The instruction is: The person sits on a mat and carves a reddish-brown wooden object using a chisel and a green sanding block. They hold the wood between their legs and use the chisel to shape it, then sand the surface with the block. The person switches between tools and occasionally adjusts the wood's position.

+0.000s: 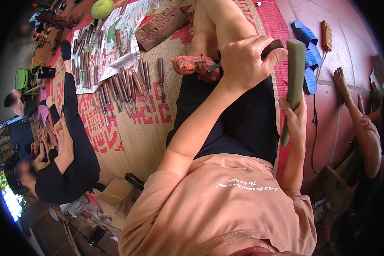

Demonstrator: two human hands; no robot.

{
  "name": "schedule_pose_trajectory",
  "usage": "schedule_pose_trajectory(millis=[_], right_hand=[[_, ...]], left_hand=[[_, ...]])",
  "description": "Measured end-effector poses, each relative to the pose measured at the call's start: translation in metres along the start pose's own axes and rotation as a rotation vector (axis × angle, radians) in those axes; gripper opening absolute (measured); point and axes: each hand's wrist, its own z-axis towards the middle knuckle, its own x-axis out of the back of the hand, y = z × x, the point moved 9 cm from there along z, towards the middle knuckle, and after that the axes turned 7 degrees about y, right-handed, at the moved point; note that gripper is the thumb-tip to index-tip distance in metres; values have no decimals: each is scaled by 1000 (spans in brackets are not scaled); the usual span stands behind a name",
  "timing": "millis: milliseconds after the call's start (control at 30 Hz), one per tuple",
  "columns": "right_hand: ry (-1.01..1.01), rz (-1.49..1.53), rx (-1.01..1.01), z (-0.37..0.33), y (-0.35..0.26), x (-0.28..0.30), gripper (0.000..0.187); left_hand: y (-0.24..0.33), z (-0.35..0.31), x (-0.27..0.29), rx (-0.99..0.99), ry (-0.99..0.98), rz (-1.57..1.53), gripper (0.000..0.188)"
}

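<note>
My left hand is closed around a carving chisel; its dark wooden handle end sticks out past my thumb. The chisel's blade reaches a reddish-brown wood carving lying by my bent leg. Whether the edge touches the wood, I cannot tell. My right hand grips a long, greenish flat-sided bar, which stands upright beside the chisel's handle end, seemingly apart from it. My fingers partly hide the bar's lower half.
Many wooden-handled chisels lie on the patterned mat and a white sheet. A carved wooden block and green round fruit lie beyond. Blue slippers and a power strip sit right. Other people sit nearby.
</note>
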Motion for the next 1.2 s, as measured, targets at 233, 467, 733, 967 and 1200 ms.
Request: schedule_pose_trajectory(millis=[233, 467, 733, 967, 1200], right_hand=[[70, -245, 117, 8, -21, 11, 44], [84, -348, 191, 14, -24, 14, 45], [22, -265, 67, 11, -3, 4, 44], [-24, -65, -35, -3, 16, -9, 44], [-38, -38, -102, -9, 21, -10, 48]], left_hand=[[1, 4, 13, 5, 77, -85, 42], [-2, 4, 15, 6, 116, -88, 40], [1, 2, 13, -49, 80, 47, 40], [21, 4, 7, -163, 88, 14, 38], [13, -5, 3, -150, 104, 36, 38]])
